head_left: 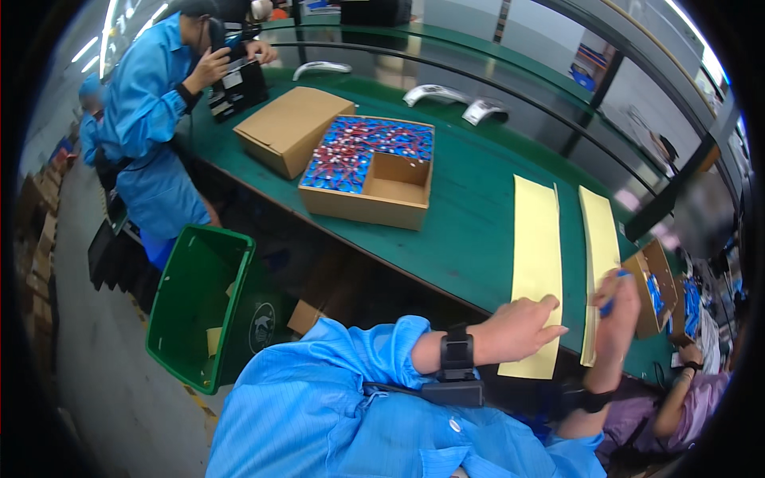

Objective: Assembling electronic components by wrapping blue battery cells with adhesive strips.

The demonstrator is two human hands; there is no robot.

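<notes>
My left hand (518, 331) is over the lower part of a long pale yellow sheet (535, 247), fingers apart and nothing in them. Motion blurs my right hand (618, 323), whose fingers are closed round a small blue piece, perhaps a blue-wrapped battery pack. It is at the lower part of a second, narrower yellow strip (599, 231), partly covering it. Just beyond that hand, an open cardboard box (657, 279) has blue pieces inside. Farther left stands a cardboard box (366, 209) packed with blue pieces and red wires with white connectors; one corner section shows bare cardboard.
A closed carton (291, 119) stands beside the packed box on the green table (470, 215). White curved parts (434, 95) lie along the far side. A green bin (191, 311) is at lower left. Co-workers in blue (147, 103) and purple (701, 406) are at both sides.
</notes>
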